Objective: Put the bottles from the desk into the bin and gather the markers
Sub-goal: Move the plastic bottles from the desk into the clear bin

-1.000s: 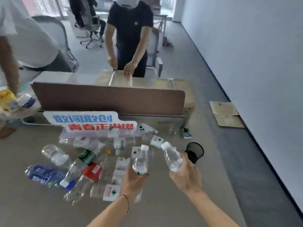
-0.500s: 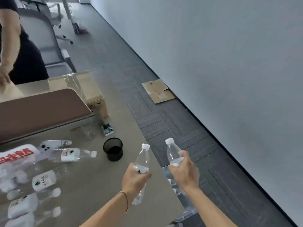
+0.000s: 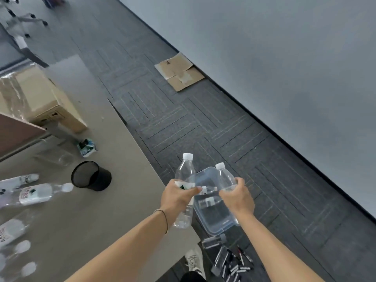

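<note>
A pale wall meets dark carpet-tile floor, where flattened cardboard lies. The grey table carries a cardboard box, lying bottles and a tipped black mesh cup. A clear bin sits on the floor beside the table. Above it, the left hand is wrapped around one bottle and the right hand around another bottle, caps up. Markers lie scattered on the floor, blurred.
</note>
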`<state>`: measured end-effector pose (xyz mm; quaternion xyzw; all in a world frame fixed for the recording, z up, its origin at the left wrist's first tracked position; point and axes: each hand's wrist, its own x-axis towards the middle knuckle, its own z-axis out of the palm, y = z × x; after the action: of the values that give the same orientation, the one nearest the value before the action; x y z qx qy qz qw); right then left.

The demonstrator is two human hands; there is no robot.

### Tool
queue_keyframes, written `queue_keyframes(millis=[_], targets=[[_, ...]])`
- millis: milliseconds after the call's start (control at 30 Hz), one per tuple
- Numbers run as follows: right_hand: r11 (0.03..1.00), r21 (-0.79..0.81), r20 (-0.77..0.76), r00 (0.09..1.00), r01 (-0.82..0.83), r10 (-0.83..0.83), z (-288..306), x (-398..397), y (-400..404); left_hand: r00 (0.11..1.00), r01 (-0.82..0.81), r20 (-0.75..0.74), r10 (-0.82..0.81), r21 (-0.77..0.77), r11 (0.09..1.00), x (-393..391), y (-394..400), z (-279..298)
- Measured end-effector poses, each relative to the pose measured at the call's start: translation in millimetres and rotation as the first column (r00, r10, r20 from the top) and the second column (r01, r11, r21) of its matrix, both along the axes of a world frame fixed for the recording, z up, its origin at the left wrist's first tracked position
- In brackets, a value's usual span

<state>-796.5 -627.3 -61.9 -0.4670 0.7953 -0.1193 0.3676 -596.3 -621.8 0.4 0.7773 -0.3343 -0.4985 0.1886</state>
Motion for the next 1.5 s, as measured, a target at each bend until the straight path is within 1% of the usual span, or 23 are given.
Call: queue_keyframes(millis=[233, 433, 600, 700, 767, 967, 1133, 1267, 1400, 1500], targets=[[0.994, 0.036, 0.009, 0.994, 0.105, -0.105, -21, -34, -3, 0.998, 0.054, 0.032, -0.057, 0.084, 0.995, -32, -15, -21], [0.987, 0.048, 0.004, 0.988, 0.153, -0.154, -23, -67, 7, 0.997, 0.079, -0.035, -0.075, 0.166, 0.983, -64, -22, -45], [0.988, 0.048, 0.01, 0.989, 0.149, -0.149, -23, -88, 21, 0.99, 0.131, -0.069, -0.12, 0.206, 0.97, -90, -25, -60], [0.99, 0.033, 0.013, 0.99, 0.138, -0.139, -21, -93, 24, 0.983, 0.177, -0.078, -0.165, 0.197, 0.964, -98, -27, -61], [0.992, 0.028, 0.019, 0.992, 0.125, -0.126, -20, -94, 24, 0.98, 0.196, -0.059, -0.188, 0.172, 0.965, -98, -30, -58], [0.997, 0.002, 0.067, 0.995, 0.076, -0.076, -14, -80, 10, 0.968, 0.234, 0.066, -0.242, 0.109, 0.966, -79, -38, -47], [0.998, -0.059, 0.079, 0.997, -0.015, 0.02, 10, -55, -4, 0.947, 0.274, 0.165, -0.275, 0.03, 0.961, -49, -41, -23], [0.98, -0.145, 0.064, 0.987, -0.136, 0.146, 35, -21, -20, 0.948, 0.241, 0.225, -0.225, -0.046, 0.969, -17, -34, -1], [0.918, -0.237, 0.051, 0.94, -0.317, 0.338, 64, 41, -35, 0.947, 0.183, 0.287, -0.146, -0.104, 0.978, 29, -13, 24], [0.839, -0.293, 0.036, 0.872, -0.459, 0.489, 86, 101, -38, 0.939, 0.109, 0.338, -0.062, -0.122, 0.987, 72, 10, 45]])
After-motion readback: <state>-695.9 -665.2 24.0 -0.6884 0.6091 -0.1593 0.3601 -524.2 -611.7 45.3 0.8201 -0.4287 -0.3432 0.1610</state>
